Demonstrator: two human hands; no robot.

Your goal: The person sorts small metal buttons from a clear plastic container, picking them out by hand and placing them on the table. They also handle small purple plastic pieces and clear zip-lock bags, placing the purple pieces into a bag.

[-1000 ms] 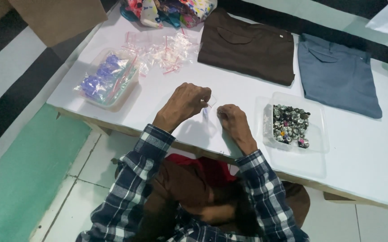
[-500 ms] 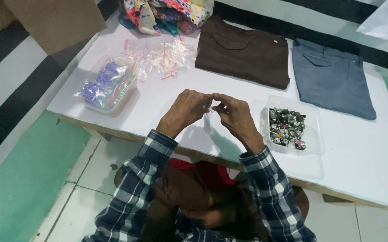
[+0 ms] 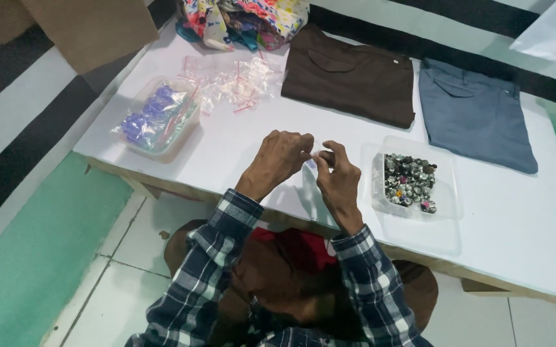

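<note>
Hands meet above a white table [image 3: 239, 148], where the left hand [image 3: 281, 157] and right hand [image 3: 337, 173] pinch a small clear plastic bag [image 3: 313, 159] between their fingertips, held just over the tabletop. Just beside the right hand sits a clear tray [image 3: 445, 212] of small shiny buttons [image 3: 408, 181]. A second tray [image 3: 156, 119] with blue-filled packets lies off to the left, near a loose heap of empty clear bags [image 3: 236, 83]. Folded brown trousers [image 3: 352, 77] and folded blue trousers [image 3: 474, 115] rest along the far edge, beside a bundle of patterned cloth [image 3: 246, 16].
</note>
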